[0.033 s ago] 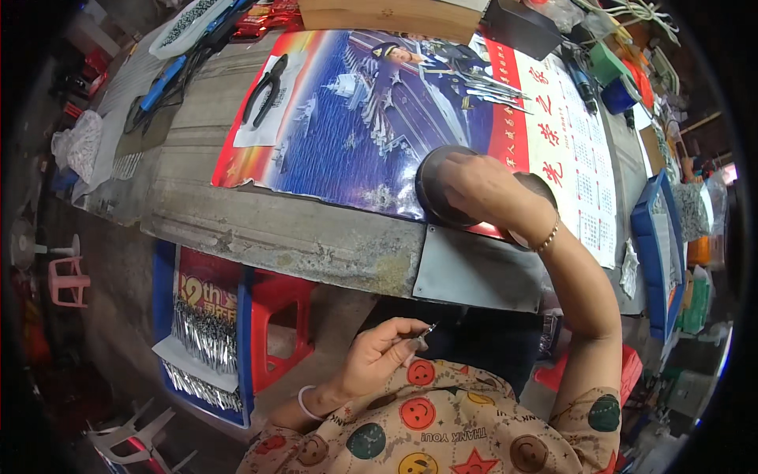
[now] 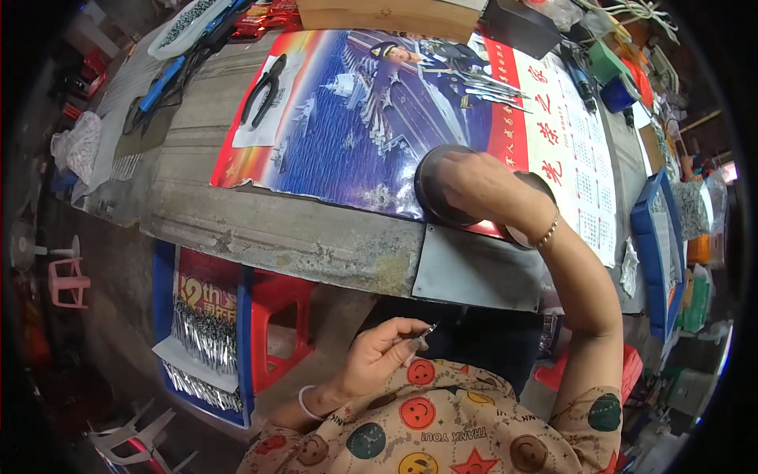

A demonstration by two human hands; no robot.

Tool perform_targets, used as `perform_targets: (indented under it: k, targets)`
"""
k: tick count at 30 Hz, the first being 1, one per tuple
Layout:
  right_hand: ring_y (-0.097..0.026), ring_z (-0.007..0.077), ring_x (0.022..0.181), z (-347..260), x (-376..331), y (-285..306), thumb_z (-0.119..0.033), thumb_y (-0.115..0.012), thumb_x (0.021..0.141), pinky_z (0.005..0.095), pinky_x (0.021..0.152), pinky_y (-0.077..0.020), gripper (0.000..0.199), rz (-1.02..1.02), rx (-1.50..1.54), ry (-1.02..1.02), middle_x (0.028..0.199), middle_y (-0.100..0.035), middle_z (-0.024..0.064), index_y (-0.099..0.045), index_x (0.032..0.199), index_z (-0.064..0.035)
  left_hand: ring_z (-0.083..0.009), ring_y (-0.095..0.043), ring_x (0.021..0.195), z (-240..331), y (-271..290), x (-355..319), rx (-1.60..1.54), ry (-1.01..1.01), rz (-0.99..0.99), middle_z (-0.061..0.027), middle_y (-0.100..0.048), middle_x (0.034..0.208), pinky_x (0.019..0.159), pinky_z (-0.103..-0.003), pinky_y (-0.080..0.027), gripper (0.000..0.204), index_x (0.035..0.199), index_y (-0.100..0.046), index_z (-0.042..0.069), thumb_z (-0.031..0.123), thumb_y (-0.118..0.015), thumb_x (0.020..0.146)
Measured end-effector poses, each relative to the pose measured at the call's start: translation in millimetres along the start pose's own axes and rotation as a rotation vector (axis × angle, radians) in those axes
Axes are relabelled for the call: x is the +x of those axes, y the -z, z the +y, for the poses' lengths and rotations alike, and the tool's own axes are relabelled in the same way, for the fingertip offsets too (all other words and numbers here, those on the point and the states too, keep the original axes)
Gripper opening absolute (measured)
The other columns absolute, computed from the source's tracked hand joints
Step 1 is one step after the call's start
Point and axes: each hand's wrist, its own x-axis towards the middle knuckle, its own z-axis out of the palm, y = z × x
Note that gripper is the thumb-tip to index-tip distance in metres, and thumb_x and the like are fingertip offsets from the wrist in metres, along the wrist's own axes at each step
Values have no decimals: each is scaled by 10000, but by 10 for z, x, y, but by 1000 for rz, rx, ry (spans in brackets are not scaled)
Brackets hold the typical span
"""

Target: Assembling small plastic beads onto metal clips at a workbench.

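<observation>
Currently, a slender, silvery piece point(image 2: 431, 329) juts from the pinching left hand point(image 2: 383, 359) near the shirt point(image 2: 474, 411); the right hand point(image 2: 485, 188), grip hidden, rests in a dark, round bowl point(image 2: 427, 189) on the poster point(image 2: 316, 158).

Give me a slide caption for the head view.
Right hand in a dark bowl, left hand pinching a small shiny piece.

Poster point(image 2: 332, 158) lies on desk point(image 2: 197, 142). On its left part: pliers point(image 2: 273, 77) atop paper point(image 2: 257, 136). Behind: box point(image 2: 387, 17). Near front edge: bowl point(image 2: 427, 189), right hand point(image 2: 488, 186) over it; second dish point(image 2: 538, 183) just right. Left hand point(image 2: 380, 359) before desk. Below desk, left: tray point(image 2: 246, 347) beside stool point(image 2: 300, 316). Desk's right end: second tray point(image 2: 646, 253).
</observation>
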Motion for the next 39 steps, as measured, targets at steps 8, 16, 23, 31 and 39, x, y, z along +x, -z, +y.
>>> perform_targets:
  k: [8,16,23,31,39]
  targets:
    - [-588,370,744,68,127,231,-44,-590,719,418,646,-474,140,-346,21,-68,775,-597,186,-556,834,28,-19,-482,725,128,-102,64,5,-58,-29,-22,-602,940,657,-162,-415,271,1212,-517,-5,82,-518,956]
    - [-541,86,692,274,-265,163,-16,-644,730,242,615,-441,108,184,920,-424,729,-580,22,-538,753,-24,-13,-451,687,114,-181,189,-20,-164,-36,-30,-588,954,588,-155,-378,285,1232,-487,-2,77,-509,959]
    - [-632,143,759,203,-291,187,-25,-654,756,248,753,-501,138,194,1226,-425,803,-625,47,-608,875,29,-45,-451,650,136,-301,264,6,-143,-6,-87,-590,929,587,-170,-379,281,1217,-483,-13,114,-495,967]
    - [-630,135,715,14,-508,166,-115,-657,837,243,666,-502,159,124,1321,-476,794,-618,46,-594,888,21,-35,-461,613,276,-312,341,399,-283,28,-42,-577,822,552,-174,-385,282,1240,-490,-9,103,-448,985]
    - [-598,106,676,-539,-1023,117,-185,-564,935,256,630,-492,229,-228,1484,-393,752,-594,45,-571,882,38,-239,-641,607,471,-333,558,1155,-843,-60,-117,-624,748,524,-317,-502,238,944,-582,-12,-10,-697,737]
